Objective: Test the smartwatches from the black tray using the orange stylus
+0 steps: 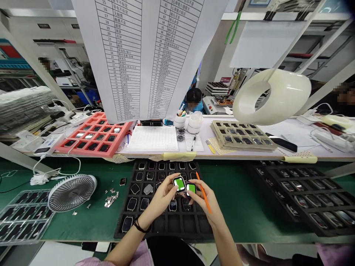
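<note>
My left hand (162,195) is closed on a smartwatch body (179,184) without a strap, its lit screen showing green and white. Right beside it, my right hand (208,197) grips a second smartwatch (191,189) with a similar green and white screen. A thin orange stick (203,194) lies across the right hand's fingers; its exact kind I cannot make out. Both watches are held close together above a black compartment tray (163,224). Dark-screened watches (131,204) sit in many of the tray's pockets. The fingers partly hide the edges of both held watches.
Small silver scraps (111,199) and a loose watch (122,181) lie left of the tray, near a fan (72,193). Stacked black trays (307,199) stand at right. On the shelf are a pink tray (113,147) and a beige tray (235,147). A printed sheet (144,55) hangs ahead.
</note>
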The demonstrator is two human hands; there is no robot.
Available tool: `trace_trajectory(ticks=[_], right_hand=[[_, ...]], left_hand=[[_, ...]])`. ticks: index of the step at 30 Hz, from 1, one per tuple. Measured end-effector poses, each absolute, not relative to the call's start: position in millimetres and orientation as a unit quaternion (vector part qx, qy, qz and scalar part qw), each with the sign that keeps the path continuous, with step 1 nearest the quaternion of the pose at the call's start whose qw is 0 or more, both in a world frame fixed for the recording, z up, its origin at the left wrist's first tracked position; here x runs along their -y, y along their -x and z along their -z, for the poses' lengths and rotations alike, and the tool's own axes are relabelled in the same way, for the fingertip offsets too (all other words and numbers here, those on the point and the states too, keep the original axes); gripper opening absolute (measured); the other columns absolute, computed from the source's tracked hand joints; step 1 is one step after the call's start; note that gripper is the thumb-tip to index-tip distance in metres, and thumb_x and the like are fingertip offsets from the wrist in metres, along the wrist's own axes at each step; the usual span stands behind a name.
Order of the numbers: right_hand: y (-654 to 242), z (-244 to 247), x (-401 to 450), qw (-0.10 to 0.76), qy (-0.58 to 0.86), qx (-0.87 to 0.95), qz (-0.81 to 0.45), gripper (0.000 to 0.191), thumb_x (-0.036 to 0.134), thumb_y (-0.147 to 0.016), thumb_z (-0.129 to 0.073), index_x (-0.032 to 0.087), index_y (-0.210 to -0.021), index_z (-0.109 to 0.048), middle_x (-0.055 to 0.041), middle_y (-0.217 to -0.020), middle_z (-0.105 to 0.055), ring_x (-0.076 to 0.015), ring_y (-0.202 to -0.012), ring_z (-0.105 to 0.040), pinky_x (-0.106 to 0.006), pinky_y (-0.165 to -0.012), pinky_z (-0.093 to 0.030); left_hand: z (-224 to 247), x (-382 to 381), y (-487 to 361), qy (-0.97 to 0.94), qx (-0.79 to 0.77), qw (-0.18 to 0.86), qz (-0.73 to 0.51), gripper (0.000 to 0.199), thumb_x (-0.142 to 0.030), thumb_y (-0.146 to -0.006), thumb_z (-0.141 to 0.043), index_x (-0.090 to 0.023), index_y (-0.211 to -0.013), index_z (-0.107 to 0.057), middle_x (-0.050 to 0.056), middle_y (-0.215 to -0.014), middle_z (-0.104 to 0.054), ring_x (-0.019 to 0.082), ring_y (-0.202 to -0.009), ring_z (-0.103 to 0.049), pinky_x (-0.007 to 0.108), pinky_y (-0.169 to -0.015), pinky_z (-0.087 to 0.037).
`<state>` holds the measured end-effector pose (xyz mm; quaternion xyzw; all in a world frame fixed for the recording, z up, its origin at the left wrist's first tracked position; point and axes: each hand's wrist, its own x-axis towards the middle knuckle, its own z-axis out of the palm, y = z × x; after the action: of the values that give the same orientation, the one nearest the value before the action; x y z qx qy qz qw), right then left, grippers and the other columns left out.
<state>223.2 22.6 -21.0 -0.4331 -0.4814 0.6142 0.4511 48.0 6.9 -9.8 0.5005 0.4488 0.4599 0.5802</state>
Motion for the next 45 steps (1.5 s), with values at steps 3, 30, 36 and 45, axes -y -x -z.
trace_trajectory(ticks=[3,30,36,45], right_hand=[[-225,20,-23,0.445,0.419,0.485,-0.626,0.04,0.036,-0.07,-0.077,0.023,-0.104,-0.062,-0.0065,-0.107,-0.065,-0.0156,-0.059,-0.066,-0.034,-0.057,-0.06],[-223,18,-20,0.446,0.429,0.464,-0.634,0.043,0.038,-0.07,-0.079,0.024,-0.107,-0.063,-0.0045,-0.095,-0.066,-0.0233,-0.076,-0.068,-0.037,-0.067,-0.06],[-225,17,-20,0.46,0.419,0.465,-0.63,0.039,0.045,-0.078,-0.069,0.025,-0.111,-0.064,-0.0071,-0.112,-0.063,-0.0231,-0.086,-0.066,-0.037,-0.069,-0.062],[-226,14,-17,0.454,0.389,0.452,-0.662,0.043,0.039,-0.078,-0.07,0.029,-0.119,-0.061,-0.0063,-0.13,-0.055,-0.0246,-0.097,-0.066,-0.042,-0.084,-0.059]], left_hand=[[11,-6,-49,-0.496,-0.433,0.594,-0.463,0.053,-0.04,-0.085,-0.061,-0.02,-0.131,-0.043,0.008,-0.105,-0.063,0.019,-0.086,-0.063,0.031,-0.078,-0.048],[2,-7,-50,-0.472,-0.455,0.57,-0.495,0.044,-0.048,-0.08,-0.064,-0.02,-0.113,-0.055,0.006,-0.1,-0.059,0.018,-0.086,-0.058,0.027,-0.07,-0.051],[6,-7,-50,-0.501,-0.439,0.565,-0.487,0.049,-0.043,-0.081,-0.066,-0.021,-0.122,-0.048,0.009,-0.109,-0.059,0.022,-0.098,-0.059,0.031,-0.081,-0.05],[3,-7,-49,-0.468,-0.443,0.577,-0.502,0.049,-0.048,-0.082,-0.063,-0.02,-0.12,-0.051,0.008,-0.107,-0.059,0.019,-0.088,-0.059,0.026,-0.068,-0.05]])
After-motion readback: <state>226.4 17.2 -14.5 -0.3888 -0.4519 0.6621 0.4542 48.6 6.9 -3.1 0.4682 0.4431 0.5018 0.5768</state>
